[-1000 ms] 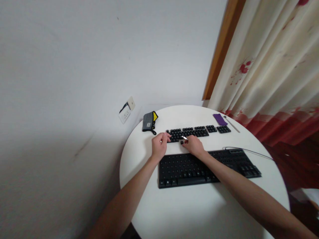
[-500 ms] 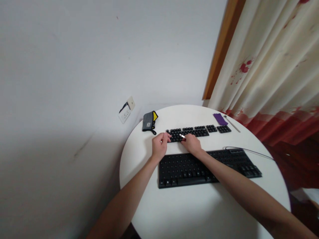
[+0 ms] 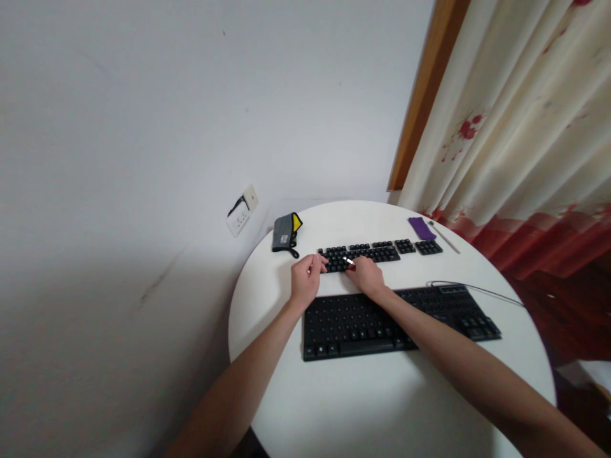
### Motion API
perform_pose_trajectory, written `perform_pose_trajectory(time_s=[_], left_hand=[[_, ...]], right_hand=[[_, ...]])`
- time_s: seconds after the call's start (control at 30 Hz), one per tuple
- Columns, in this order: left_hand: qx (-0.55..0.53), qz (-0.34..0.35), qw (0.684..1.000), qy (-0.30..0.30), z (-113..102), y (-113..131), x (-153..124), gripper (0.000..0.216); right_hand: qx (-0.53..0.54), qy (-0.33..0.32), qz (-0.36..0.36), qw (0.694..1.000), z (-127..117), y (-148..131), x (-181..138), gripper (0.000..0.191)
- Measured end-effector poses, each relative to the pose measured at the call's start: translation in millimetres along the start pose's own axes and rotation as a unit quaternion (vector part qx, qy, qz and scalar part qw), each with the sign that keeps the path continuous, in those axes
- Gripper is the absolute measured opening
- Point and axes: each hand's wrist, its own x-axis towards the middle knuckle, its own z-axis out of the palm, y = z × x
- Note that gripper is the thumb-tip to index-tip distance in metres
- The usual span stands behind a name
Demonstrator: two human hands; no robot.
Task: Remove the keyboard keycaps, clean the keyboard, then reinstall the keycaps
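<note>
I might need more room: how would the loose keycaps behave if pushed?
The keycaps would probably scatter, lying in separate groups with no tray visible around them. Being small, each is likely light. They may slide easily, since the table looks smooth.

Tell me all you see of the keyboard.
The keyboard is black, long and rectangular, plastic by its look, lying flat on the white table. Much of its left part looks keyless, but the near row has a space bar and other keys. Keys also show at its right end. The right forearm crosses above it; contact is unclear. A cable curves by its far edge.
</note>
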Motion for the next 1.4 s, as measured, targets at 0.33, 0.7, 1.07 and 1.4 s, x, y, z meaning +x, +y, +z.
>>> perform_pose_trajectory(time_s=[0.33, 0.7, 1.07, 1.4], left_hand=[[-0.008, -0.010, 1.000, 0.005, -1, 1, 1, 0.044], [0.037, -0.090, 0.994, 0.048, -11, -12, 17, 0.048], [0.053, -0.067, 0.990, -0.113, 0, -3, 8, 0.028], [0.092, 0.001, 0.943, -0.318, 15, 9, -10, 0.026]], right_hand=[[0.081, 0.051, -0.049, 0.994, -29, 4, -17, 0.026], [0.369, 0.156, -0.064, 0.914, -52, 44, -81, 0.050], [0.416, -0.056, -0.102, 0.902, -36, 27, -110, 0.023], [0.348, -0.099, -0.113, 0.925, -20, 19, -123, 0.033]])
